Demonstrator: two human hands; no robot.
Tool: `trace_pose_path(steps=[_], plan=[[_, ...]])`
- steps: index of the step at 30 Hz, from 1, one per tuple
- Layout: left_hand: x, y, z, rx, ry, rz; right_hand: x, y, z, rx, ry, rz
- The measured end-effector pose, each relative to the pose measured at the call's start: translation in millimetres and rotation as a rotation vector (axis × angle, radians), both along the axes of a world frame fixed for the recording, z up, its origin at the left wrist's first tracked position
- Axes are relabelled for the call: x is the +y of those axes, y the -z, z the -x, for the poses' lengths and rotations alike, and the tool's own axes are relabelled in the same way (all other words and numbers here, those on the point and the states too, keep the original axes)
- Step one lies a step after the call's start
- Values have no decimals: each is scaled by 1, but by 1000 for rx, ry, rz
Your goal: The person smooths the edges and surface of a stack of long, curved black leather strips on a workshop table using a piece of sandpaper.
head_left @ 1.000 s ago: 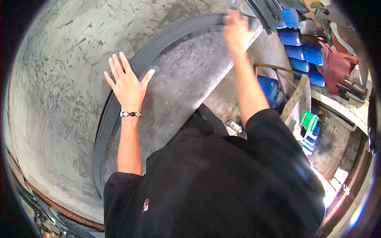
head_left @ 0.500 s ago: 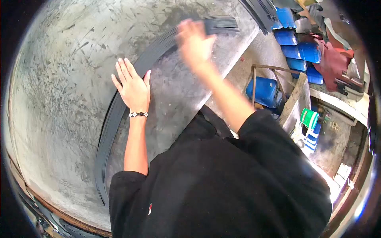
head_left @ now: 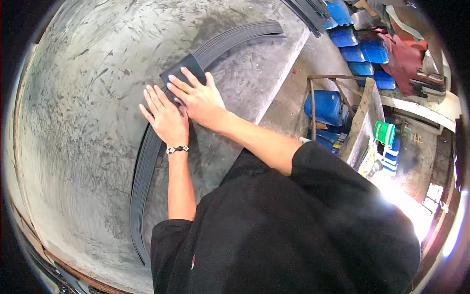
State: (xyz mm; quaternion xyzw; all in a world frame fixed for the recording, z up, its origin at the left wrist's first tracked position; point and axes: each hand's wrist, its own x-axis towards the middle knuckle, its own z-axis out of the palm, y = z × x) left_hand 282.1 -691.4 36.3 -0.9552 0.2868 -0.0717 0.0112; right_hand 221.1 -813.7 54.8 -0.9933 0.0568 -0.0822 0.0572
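Note:
A curved bundle of thin dark grey strips (head_left: 240, 38) arcs across the grey table (head_left: 73, 161). My left hand (head_left: 168, 120), with a beaded bracelet at the wrist, lies flat over the middle of the bundle, fingers extended. Beside it, my right hand (head_left: 199, 100) rests with spread fingers on a dark flat piece (head_left: 182, 67) that lies across the strips. The thumb of my left hand is partly hidden by my right hand. Below my left hand, the strips continue down toward the lower left.
More dark strips (head_left: 308, 14) lie at the table's top right corner. Beyond the edge are blue containers (head_left: 325, 108), a wooden frame (head_left: 360, 117), a green bucket (head_left: 384, 132) and reddish sheets (head_left: 404, 63).
My right hand has moved down and left, from the upper strips to beside my left hand. The dark flat piece now shows across the bundle. The whole view has shifted slightly.

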Motion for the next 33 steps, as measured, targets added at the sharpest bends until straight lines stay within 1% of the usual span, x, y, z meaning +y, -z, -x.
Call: trace_pose_path(steps=[1,2,3,4,6,7,8,9,10,11,12,13,14,15,16,17,18,20,22,23,24,26,27,28,29,30,32,33], plan=[[-1,-6,3,77,-9,153,-21,-1,5,17,14,62],[0,-7,4,82,-3,150,-58,-4,13,39,24,123],[-1,-7,4,84,-11,152,-102,-17,17,104,167,234],[-3,-7,4,84,-24,155,-150,-23,18,128,354,199],[-2,-7,5,104,-34,144,-270,32,29,19,549,306],[-1,-6,4,100,-32,150,-245,7,15,29,595,307],[-3,-6,5,100,-25,158,-190,0,9,83,556,307],[-5,-8,5,107,-37,155,-133,-4,2,100,460,308],[-6,-2,1,28,-16,72,-77,-2,4,101,328,222],[0,9,-1,-41,6,-20,-16,-14,11,202,116,72],[1,4,-1,-116,30,-116,20,-14,23,53,-41,17],[1,-1,2,-24,26,-57,1,-9,25,63,-42,55],[-1,-3,2,-16,18,2,-30,-5,29,77,-42,87],[-3,-5,4,-1,11,55,-70,-19,33,87,133,131],[-4,-5,7,15,-13,113,-128,-26,31,98,291,180],[-3,-2,6,3,-11,102,-210,48,31,98,476,606],[0,0,6,-1,-15,101,-217,-19,35,123,628,145],[-2,3,5,-8,-6,104,-184,-32,23,175,593,107],[-4,1,2,-22,1,103,-80,-5,20,42,305,318],[-2,2,5,-22,2,95,-31,-2,27,52,183,212],[-2,2,5,-24,8,103,-4,-6,29,55,62,106],[-1,4,4,-25,13,119,-38,-16,32,162,42,89],[-1,5,5,-41,8,101,-72,-35,30,238,134,158],[-2,5,5,-37,1,98,-110,-35,30,180,283,219],[-3,4,6,-33,-3,94,-150,-37,25,194,415,217],[-2,5,6,-32,-7,92,-194,-8,30,12,482,183],[-1,8,5,-36,-7,116,-168,-23,17,59,537,164],[-1,8,5,-38,-6,127,-129,-22,15,74,449,228]])
